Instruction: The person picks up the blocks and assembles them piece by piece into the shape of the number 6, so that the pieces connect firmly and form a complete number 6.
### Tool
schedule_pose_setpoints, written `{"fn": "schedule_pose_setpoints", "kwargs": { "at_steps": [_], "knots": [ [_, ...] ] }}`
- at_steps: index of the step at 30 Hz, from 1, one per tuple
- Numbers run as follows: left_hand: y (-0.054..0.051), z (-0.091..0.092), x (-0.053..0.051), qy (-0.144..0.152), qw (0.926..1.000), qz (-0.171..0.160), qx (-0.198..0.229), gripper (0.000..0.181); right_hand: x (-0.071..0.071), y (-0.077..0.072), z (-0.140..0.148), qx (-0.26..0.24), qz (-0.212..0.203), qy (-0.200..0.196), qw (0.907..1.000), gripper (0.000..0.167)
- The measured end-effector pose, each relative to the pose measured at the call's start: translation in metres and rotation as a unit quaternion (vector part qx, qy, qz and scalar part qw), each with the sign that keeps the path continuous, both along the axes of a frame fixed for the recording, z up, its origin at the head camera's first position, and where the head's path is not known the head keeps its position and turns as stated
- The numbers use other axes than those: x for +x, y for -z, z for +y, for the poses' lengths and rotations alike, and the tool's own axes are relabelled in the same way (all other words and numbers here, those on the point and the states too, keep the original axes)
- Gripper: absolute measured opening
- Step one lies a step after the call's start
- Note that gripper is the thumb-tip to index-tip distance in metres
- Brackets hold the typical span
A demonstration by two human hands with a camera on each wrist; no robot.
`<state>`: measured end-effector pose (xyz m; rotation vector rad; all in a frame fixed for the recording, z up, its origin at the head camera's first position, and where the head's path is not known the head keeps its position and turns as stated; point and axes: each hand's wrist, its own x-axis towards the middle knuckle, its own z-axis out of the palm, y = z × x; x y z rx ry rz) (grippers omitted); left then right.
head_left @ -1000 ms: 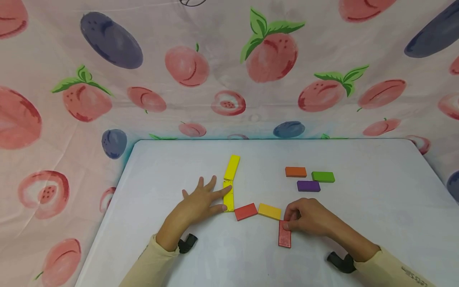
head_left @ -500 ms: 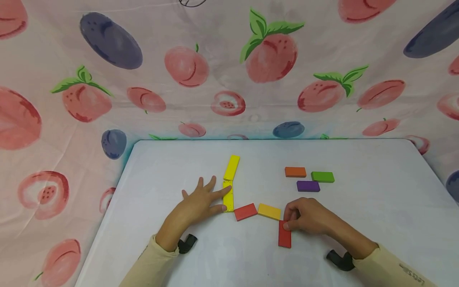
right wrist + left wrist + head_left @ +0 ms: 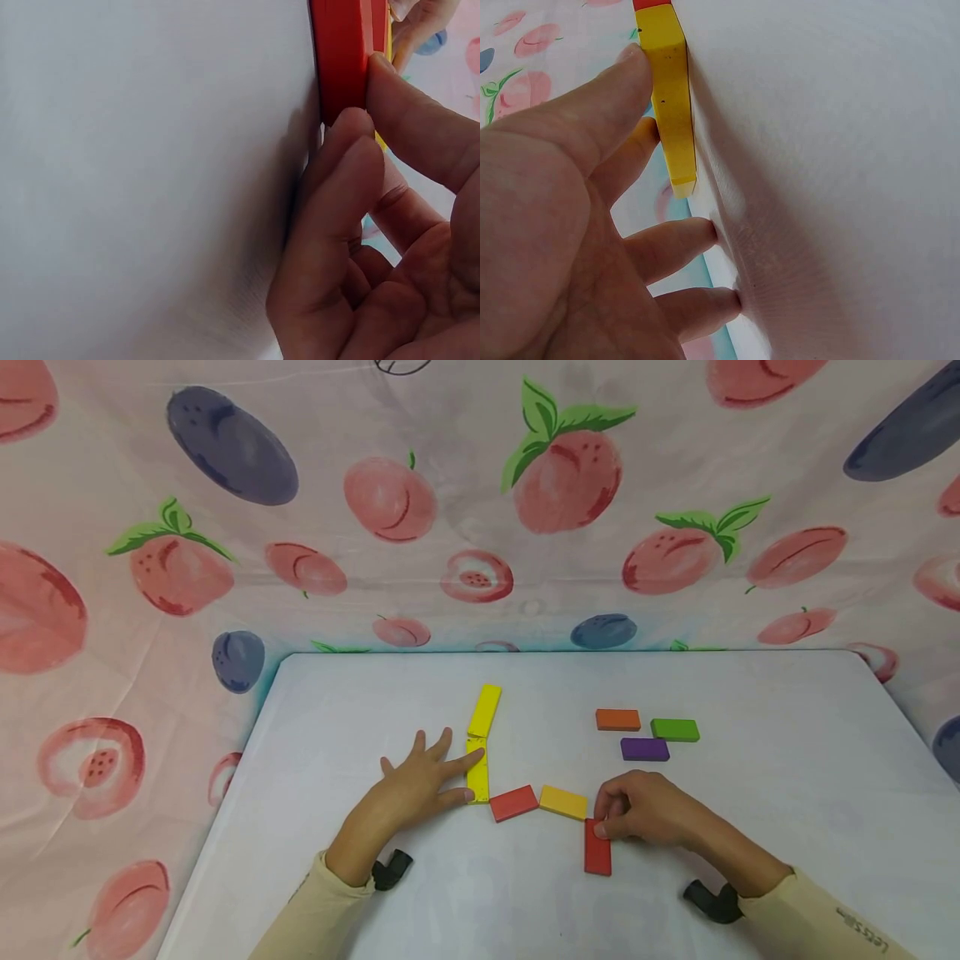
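In the head view, my left hand (image 3: 412, 785) lies with spread fingers by the nearer yellow block (image 3: 477, 772); thumb and index finger rest on it. The left wrist view shows these fingertips against the yellow block (image 3: 669, 105), the others touching the table. My right hand (image 3: 645, 810) holds the end of an upright-lying red block (image 3: 597, 853) between thumb and curled fingers. From the right wrist, the thumb presses the red block (image 3: 343, 64) with fingertips at its end. Another yellow block (image 3: 485, 710), a red block (image 3: 513, 803) and an orange-yellow block (image 3: 563, 802) continue the bent row.
Behind the right hand lie an orange block (image 3: 618, 720), a green block (image 3: 675, 730) and a purple block (image 3: 645, 749). They rest on a white table (image 3: 337, 693). A fruit-print cloth (image 3: 480, 485) hangs beyond its back edge.
The right hand and the red block in its fingers have shifted slightly right and away from the person. The left hand and the other blocks stay where they were.
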<state>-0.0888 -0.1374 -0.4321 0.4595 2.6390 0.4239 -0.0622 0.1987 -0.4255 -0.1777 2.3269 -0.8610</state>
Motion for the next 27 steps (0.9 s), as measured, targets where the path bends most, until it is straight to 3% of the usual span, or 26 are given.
{"fn": "schedule_pose_setpoints", "kwargs": {
  "at_steps": [27],
  "knots": [
    [0.0022, -0.0021, 0.0002, 0.002, 0.9999, 0.002, 0.01, 0.061, -0.0033, 0.002, 0.0019, -0.036, -0.037, 0.025, 0.9984, 0.016]
  ]
}}
